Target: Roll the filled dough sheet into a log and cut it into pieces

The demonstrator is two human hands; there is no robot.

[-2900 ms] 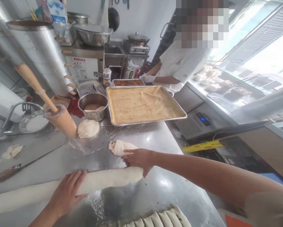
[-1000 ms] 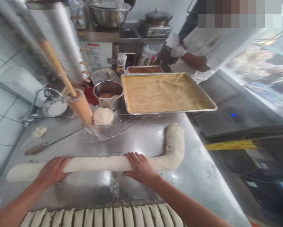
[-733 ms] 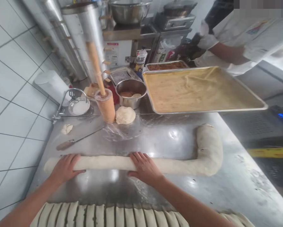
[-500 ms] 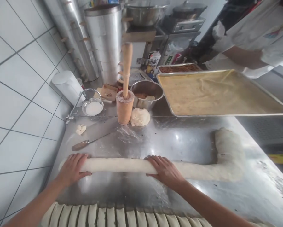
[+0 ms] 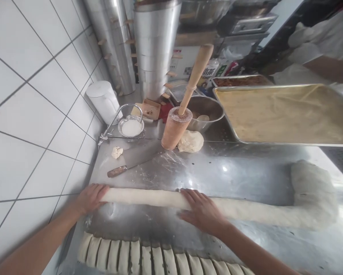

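A long pale dough roll (image 5: 157,197) lies across the steel table, curving at the right into a thick, bulky end (image 5: 313,191). My left hand (image 5: 93,196) is closed over the roll's left end, fingers curled across the top. Near the middle of the roll, my right hand (image 5: 201,210) wraps over it from the near side, fingers across the top and thumb against the near edge. Below the roll, a row of cut dough pieces (image 5: 135,258) runs along the table's front, with dark filling specks between them. A knife (image 5: 117,171) with a wooden handle lies beyond my left hand.
A wooden rolling pin (image 5: 177,128) with a slim handle stands on end beside a dough lump (image 5: 191,141) and a steel pot (image 5: 214,109). A bowl of white powder (image 5: 131,127) sits near the tiled wall (image 5: 39,114). A large tray (image 5: 286,110) overhangs the back right; a person stands behind it.
The camera has turned left, so the scene sits farther right. My left hand has moved out to the roll's left end; my right hand stays on its middle.
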